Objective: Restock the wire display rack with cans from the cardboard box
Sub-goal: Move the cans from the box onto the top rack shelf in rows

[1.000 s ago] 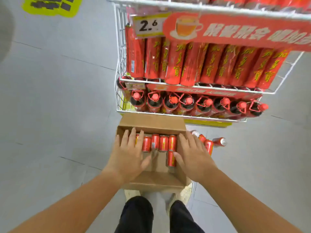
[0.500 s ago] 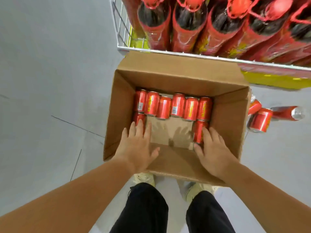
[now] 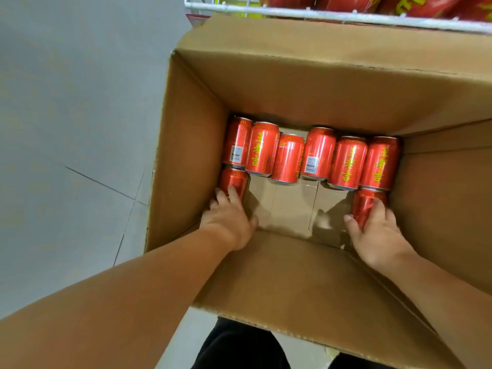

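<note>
Reached into cardboard box (image 3: 191,145). Left hand (image 3: 229,219) wrapped on left can (image 3: 233,180), right hand (image 3: 378,233) on right can (image 3: 366,206); both cans lay pointing away, just past fingertips.

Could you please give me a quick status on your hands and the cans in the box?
Left hand on near-left red drink can, right hand gripping near-right red can. Six more lie across the brown cardboard box. Nothing blocking.

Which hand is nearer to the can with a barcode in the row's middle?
Right. The right hand lies below-right of the barcode can; the left hand is farther, below-left.
</note>
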Demonstrator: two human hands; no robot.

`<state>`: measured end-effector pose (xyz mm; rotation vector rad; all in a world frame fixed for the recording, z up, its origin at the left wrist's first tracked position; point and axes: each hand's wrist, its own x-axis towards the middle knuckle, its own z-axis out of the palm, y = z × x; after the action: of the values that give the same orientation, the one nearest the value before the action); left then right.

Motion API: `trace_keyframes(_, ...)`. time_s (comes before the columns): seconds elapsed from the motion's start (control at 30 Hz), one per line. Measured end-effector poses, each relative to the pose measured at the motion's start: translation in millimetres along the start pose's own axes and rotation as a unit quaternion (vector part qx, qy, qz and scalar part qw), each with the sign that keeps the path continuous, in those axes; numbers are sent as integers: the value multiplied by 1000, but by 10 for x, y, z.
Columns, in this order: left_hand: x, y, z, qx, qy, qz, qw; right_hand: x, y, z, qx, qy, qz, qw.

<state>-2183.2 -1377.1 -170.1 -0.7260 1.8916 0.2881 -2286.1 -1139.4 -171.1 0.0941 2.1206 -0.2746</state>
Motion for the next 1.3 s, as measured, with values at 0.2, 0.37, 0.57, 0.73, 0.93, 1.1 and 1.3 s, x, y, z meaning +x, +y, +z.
trace_keyframes(0.2,302,68,95,-170,83,-55,980,223,7,146,76,81,62,992)
trace_keyframes(0.37,470,119,200,-320,66,-104,939,370,24,209,113,99,94,984)
trace_keyframes(0.57,607,434,289,-526,69,-178,829,460,22,343,253,83,161,950)
trace_keyframes(0.73,724,448,370,-586,67,-204,781,506,76,404,316,79,161,932)
trace_keyframes(0.93,503,391,375,-533,35,-146,832,405,119,346,356,54,160,919)
trace_keyframes(1.1,209,386,303,-484,19,-69,872,144,104,231,366,13,134,921)
trace_keyframes(1.3,-275,432,46,-459,5,8,888,-237,-81,-91,361,-6,63,930)
